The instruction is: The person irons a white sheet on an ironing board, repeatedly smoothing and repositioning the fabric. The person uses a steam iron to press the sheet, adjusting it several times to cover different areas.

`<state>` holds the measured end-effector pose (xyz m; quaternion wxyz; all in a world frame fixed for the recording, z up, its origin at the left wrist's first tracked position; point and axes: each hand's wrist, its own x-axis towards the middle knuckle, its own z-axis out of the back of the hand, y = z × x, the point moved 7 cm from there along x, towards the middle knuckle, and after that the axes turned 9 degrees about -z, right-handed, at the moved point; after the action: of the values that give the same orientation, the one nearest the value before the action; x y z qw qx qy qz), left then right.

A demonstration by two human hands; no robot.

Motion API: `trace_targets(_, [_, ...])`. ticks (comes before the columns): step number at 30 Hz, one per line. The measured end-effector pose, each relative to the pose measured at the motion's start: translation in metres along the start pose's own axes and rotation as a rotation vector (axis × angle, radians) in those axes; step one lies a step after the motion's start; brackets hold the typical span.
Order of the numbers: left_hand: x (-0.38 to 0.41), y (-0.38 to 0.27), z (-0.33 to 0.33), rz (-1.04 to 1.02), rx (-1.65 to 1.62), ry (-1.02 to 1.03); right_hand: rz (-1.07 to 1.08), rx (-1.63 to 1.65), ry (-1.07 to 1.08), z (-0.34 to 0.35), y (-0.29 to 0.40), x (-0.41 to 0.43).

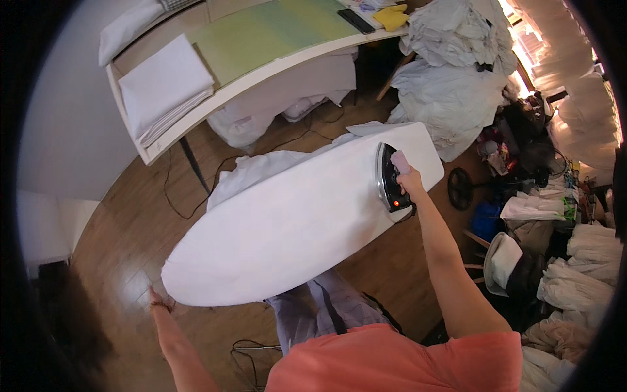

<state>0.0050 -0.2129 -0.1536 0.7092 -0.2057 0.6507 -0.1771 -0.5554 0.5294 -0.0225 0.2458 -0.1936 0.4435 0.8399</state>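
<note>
A white-covered ironing board (274,220) lies across the view in front of me, its rounded tip at the lower left. My right hand (410,183) is closed around the handle of a black electric iron (390,181), with pink cloth on the handle. A red light glows on the iron, which is on the board near its wide end. My left hand (157,296) is low at the left, beside the board's tip; its fingers are partly hidden, so whether it holds anything is unclear. White fabric (264,169) hangs along the board's far side.
Beyond the board stands a white-edged table (274,67) with folded white cloth (164,83), a black phone-like object (356,21) and a yellow cloth (391,17). Large white fabric bundles (446,93) rest at the upper right. Cables (183,215) trail over the wooden floor; a chair (499,264) stands right.
</note>
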Motion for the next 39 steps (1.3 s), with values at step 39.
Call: trace_targets(39, [-0.087,0.046,0.057,-0.437,0.003,-0.461,1.081,-0.942,0.780,-0.443,0.125,-0.330])
